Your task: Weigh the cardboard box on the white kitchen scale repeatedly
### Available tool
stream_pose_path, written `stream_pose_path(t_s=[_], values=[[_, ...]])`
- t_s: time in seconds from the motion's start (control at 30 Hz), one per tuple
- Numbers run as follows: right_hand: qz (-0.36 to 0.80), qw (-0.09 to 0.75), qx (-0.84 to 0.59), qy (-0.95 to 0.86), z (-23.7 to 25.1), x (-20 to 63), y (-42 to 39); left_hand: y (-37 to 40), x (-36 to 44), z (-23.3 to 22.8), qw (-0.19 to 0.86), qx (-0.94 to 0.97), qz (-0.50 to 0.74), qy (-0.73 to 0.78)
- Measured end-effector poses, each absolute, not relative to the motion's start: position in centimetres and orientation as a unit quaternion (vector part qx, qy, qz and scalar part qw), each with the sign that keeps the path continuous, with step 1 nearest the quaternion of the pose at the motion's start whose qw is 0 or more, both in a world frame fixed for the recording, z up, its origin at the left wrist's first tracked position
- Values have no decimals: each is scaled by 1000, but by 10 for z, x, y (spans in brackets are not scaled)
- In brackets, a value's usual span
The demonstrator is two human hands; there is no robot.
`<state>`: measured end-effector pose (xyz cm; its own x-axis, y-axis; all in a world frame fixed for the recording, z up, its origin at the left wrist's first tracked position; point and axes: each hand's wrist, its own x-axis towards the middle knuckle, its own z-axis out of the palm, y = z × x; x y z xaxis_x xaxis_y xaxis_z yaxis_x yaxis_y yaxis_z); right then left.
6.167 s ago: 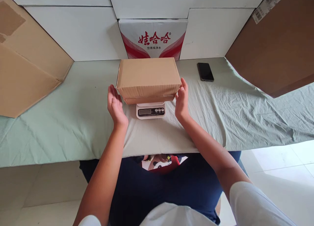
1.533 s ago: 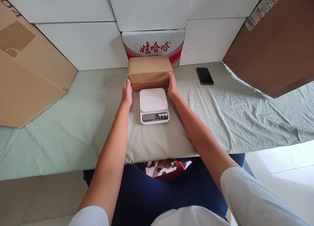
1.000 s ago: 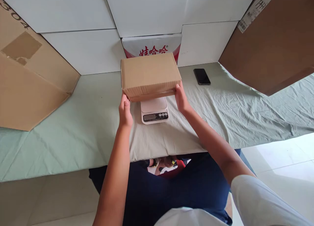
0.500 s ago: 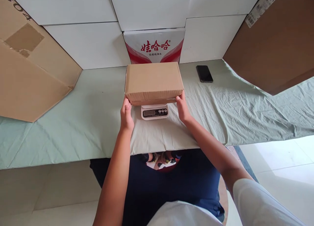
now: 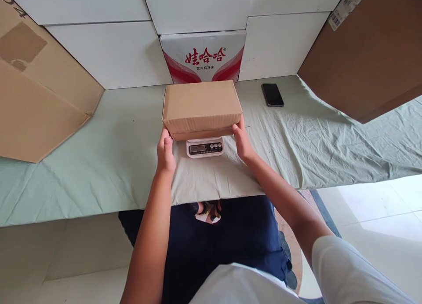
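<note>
Left hand [image 5: 165, 151] and right hand [image 5: 241, 141] grip cardboard box [image 5: 201, 106] on kitchen scale [image 5: 205, 147]; smartphone [image 5: 272, 94] at 2 o'clock

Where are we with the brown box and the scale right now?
Done: the brown box sits over the white scale, covering the platform; only the display strip shows. In hand: the left hand and right hand grip the box's lower front corners. Left: both hands are not yet off the box, and the display is too small to read.
</note>
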<state>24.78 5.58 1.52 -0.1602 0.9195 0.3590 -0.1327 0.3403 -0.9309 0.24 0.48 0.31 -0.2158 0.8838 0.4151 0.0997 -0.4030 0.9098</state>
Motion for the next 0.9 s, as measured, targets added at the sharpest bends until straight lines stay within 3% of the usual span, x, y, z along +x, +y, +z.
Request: stream_pose_path(t_s=[0.9], values=[[463,561,-345,-592,18,252,61,6,-2,1,296,553,630,458]])
